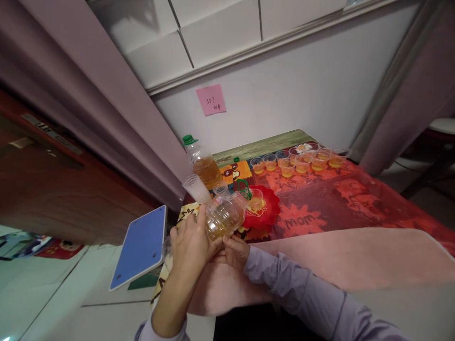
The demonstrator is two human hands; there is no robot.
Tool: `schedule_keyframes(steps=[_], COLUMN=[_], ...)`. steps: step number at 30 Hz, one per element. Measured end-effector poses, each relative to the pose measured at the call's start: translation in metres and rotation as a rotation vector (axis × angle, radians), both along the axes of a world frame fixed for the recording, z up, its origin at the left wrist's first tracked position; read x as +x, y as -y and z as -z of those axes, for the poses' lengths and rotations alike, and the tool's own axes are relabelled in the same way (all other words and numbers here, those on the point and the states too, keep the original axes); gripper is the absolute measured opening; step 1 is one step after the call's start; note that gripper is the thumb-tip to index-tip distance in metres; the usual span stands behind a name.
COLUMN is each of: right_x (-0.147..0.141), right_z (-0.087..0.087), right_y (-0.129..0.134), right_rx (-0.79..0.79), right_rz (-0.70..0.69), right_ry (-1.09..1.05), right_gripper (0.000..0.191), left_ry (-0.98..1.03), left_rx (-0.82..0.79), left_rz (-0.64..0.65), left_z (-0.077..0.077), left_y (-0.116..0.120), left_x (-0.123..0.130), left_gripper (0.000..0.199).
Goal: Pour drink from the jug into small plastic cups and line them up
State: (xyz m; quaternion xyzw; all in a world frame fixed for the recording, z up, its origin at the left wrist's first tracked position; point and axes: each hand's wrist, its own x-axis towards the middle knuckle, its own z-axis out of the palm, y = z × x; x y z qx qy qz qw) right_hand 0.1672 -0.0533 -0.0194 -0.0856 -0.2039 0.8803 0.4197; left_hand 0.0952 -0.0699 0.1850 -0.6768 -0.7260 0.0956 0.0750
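A clear plastic bottle (pixel 223 218) with yellowish liquid lies tilted in my hands, its mouth toward the upper right. My left hand (pixel 190 241) is closed round its base end. Underneath, my right hand (pixel 232 251) grips the bottle's lower side with bent fingers, partly hidden. At the bottle's mouth, a clear plastic cup (pixel 256 199) stands on a red scalloped plate (pixel 272 208). A green loop handle (pixel 244 188) shows by the bottle's neck. Just behind my left hand is a stack of clear plastic cups (pixel 196 188).
A larger bottle (pixel 206 168) of amber liquid with a green cap stands at the back left. Several cups of yellow liquid (pixel 303 163) line the table's far side. A loose green cap (pixel 236 160) lies behind the plate. A blue board (pixel 140 246) is left of the table.
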Motion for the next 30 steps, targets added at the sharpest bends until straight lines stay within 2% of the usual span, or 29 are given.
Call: schedule_keyframes(steps=[7,11,15,22,26,30], right_x=[-0.003,-0.003,0.000,0.003,0.000,0.003], right_z=[0.004,0.010,0.014,0.013,0.016,0.022], right_y=[-0.001,-0.005,-0.012,-0.022,-0.026,-0.019], right_rx=[0.022,0.023,0.056,0.237,0.355,0.441], right_rz=[-0.011,0.011,0.104,0.267,0.218,0.174], right_ry=[0.005,0.056,0.188,0.259,0.235,0.368], right_gripper=[0.073,0.078,0.087,0.091,0.098,0.111], left_ry=[0.010,0.043,0.154,0.488,0.645,0.751], left_rx=[0.013,0.073,0.189,0.475,0.600,0.687], left_rz=[-0.004,0.034,0.075,0.208,0.154,0.051], left_z=[0.001,0.008,0.029,0.084,0.101,0.106], left_y=[0.000,0.000,-0.001,0.001,0.011,0.021], left_x=[-0.001,-0.008,-0.026,-0.067,-0.083,-0.093], left_gripper=[0.087,0.087,0.095,0.112,0.116,0.112])
